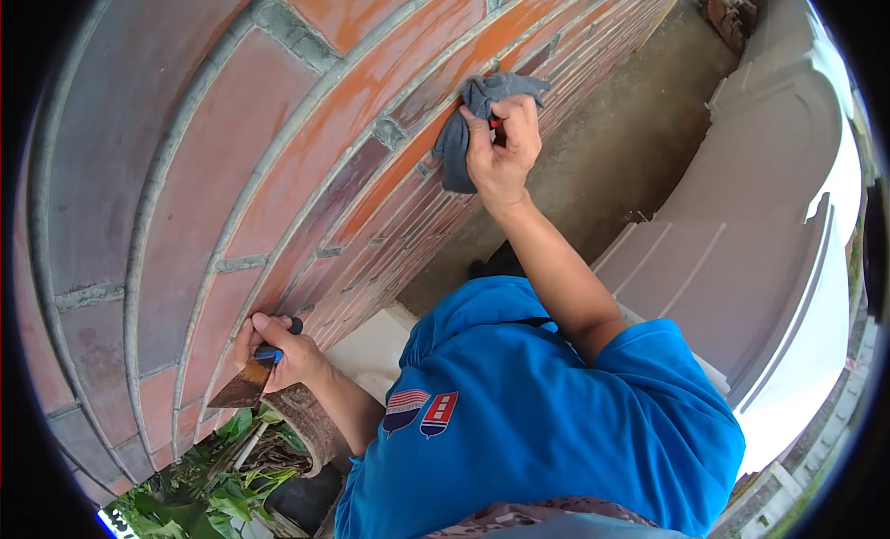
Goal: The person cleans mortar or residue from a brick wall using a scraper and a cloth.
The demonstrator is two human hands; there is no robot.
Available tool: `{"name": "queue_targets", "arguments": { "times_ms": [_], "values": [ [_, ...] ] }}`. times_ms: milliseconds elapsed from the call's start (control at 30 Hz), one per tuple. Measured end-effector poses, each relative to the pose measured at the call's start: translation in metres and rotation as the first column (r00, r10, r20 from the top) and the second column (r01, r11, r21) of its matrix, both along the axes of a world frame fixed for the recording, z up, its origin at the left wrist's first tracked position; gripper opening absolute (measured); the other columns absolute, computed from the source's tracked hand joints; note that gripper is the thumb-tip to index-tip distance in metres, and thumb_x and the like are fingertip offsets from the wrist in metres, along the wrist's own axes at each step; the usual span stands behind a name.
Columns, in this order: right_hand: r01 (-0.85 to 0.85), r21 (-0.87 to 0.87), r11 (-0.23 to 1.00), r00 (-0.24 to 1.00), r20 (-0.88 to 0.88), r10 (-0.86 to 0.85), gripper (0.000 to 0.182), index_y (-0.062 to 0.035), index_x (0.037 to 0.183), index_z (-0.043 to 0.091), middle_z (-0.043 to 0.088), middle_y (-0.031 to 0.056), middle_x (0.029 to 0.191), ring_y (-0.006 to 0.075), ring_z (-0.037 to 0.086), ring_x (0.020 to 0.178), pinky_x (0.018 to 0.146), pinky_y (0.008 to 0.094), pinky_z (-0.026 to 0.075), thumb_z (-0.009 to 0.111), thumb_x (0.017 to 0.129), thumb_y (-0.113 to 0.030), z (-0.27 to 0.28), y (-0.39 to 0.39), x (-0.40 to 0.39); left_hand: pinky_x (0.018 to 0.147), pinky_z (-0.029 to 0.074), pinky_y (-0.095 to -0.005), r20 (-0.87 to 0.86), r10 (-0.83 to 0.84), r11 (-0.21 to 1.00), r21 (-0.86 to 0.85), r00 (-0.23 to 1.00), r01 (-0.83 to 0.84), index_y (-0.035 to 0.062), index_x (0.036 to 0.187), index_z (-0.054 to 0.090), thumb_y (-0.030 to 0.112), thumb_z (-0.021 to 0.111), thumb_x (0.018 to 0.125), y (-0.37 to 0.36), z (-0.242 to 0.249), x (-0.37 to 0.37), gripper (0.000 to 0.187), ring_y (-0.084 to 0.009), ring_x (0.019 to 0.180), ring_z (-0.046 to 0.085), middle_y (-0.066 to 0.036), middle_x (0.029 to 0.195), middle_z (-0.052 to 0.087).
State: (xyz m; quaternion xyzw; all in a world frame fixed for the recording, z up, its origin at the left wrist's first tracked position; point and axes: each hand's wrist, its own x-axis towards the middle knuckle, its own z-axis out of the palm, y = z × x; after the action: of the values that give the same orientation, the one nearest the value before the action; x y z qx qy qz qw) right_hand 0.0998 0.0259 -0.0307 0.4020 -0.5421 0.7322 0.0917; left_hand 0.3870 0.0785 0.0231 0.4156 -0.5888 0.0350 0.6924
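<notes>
My right hand (505,154) is closed around a bunched dark grey cloth (454,150) and presses it against the brick wall (227,122). A small bit of red shows between its fingers. Lower down on the left, my left hand (295,352) grips a putty knife (246,386) by its black and blue handle. The blade is wide, brownish and stained, and it points down near the wall face. Some bricks below and beside the cloth look brighter orange and smeared, while others are dull pink or dark grey. Grey mortar joints run between them.
A concrete strip (640,122) runs along the foot of the wall. Beyond it stands a pale grey moulded structure (742,168) on the right. Green leafy plants (218,493) and a brown pot (306,423) sit below my left hand.
</notes>
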Motion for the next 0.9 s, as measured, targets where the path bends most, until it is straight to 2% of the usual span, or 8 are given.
{"name": "queue_targets", "arguments": {
  "times_ms": [100,200,300,367,533,667,767,900],
  "values": [
    [-0.252,-0.013,0.968,0.951,-0.187,0.246,0.022,-0.0014,0.083,0.060,0.051,0.0100,0.080,0.0258,0.056,0.068,0.057,0.0329,0.046,0.066,0.063,0.008,0.005,0.020,0.048,0.047,0.041,-0.0230,0.035,0.014,1.000,-0.002,0.999,-0.014,-0.0033,0.093,0.058,-0.002,0.065,0.086,0.000,0.002,0.001,0.010,-0.0106,0.048,0.048,-0.008,0.057,0.055],
    [-0.551,0.003,0.834,0.717,-0.510,0.475,0.020,-0.0027,0.083,0.062,0.053,0.0078,0.082,0.0226,0.058,0.068,0.056,0.0336,0.047,0.063,0.063,-0.001,-0.003,0.034,0.102,0.047,0.042,-0.0232,0.036,0.034,0.999,0.014,0.999,-0.035,-0.0033,0.093,0.058,-0.003,0.065,0.086,0.002,0.001,-0.001,0.009,-0.0105,0.048,0.048,-0.008,0.058,0.055],
    [-0.589,0.076,0.805,0.652,-0.544,0.528,0.014,-0.0034,0.081,0.063,0.055,0.0074,0.082,0.0220,0.058,0.066,0.055,0.0343,0.048,0.060,0.067,-0.003,-0.005,0.032,0.094,0.048,0.042,-0.0235,0.054,0.039,0.999,0.021,0.998,-0.040,-0.0029,0.094,0.056,-0.004,0.064,0.087,0.000,0.002,-0.001,0.011,-0.0106,0.048,0.048,-0.008,0.059,0.055],
    [-0.441,-0.037,0.897,0.787,-0.497,0.366,0.016,-0.0036,0.081,0.063,0.055,0.0075,0.082,0.0226,0.058,0.065,0.054,0.0341,0.047,0.062,0.066,0.000,0.007,0.020,0.061,0.050,0.043,-0.0237,0.107,0.025,0.999,0.045,0.994,-0.030,-0.0023,0.097,0.054,-0.004,0.063,0.087,0.004,0.003,0.003,0.014,-0.0111,0.048,0.049,-0.008,0.062,0.055],
    [-0.054,0.003,0.999,0.997,-0.052,0.054,0.029,-0.0003,0.089,0.053,0.049,0.0138,0.081,0.0265,0.053,0.069,0.058,0.0320,0.043,0.068,0.066,0.011,0.010,-0.001,0.003,0.049,0.041,-0.0230,0.068,0.053,0.998,0.036,0.996,-0.056,-0.0027,0.094,0.058,-0.003,0.065,0.086,0.004,0.001,0.001,0.011,-0.0096,0.049,0.049,-0.008,0.062,0.058],
    [-0.287,-0.047,0.957,0.947,-0.166,0.276,0.023,-0.0006,0.084,0.058,0.053,0.0140,0.084,0.0292,0.056,0.071,0.060,0.0349,0.046,0.062,0.063,0.009,0.012,0.021,0.065,0.048,0.042,-0.0226,0.121,0.069,0.995,0.057,0.990,-0.076,-0.0015,0.096,0.055,-0.002,0.064,0.087,0.003,-0.001,0.004,0.013,-0.0101,0.049,0.049,-0.008,0.063,0.057],
    [-0.583,0.009,0.813,0.730,-0.434,0.528,0.021,-0.0017,0.082,0.063,0.060,0.0107,0.088,0.0230,0.060,0.068,0.057,0.0315,0.050,0.065,0.061,0.001,0.004,0.035,0.121,0.047,0.042,-0.0221,0.127,0.077,0.994,0.071,0.989,-0.086,-0.0008,0.097,0.053,-0.002,0.063,0.088,0.003,0.000,0.003,0.013,-0.0103,0.049,0.050,-0.008,0.064,0.056],
    [-0.587,0.018,0.809,0.705,-0.479,0.523,0.020,-0.0021,0.079,0.062,0.061,0.0096,0.088,0.0208,0.060,0.066,0.054,0.0313,0.049,0.066,0.060,0.001,-0.001,0.031,0.118,0.046,0.041,-0.0220,0.115,0.075,0.993,0.085,0.991,-0.085,-0.0002,0.099,0.052,-0.001,0.062,0.088,0.005,-0.002,0.003,0.015,-0.0103,0.049,0.050,-0.008,0.065,0.055]
  ]
}}
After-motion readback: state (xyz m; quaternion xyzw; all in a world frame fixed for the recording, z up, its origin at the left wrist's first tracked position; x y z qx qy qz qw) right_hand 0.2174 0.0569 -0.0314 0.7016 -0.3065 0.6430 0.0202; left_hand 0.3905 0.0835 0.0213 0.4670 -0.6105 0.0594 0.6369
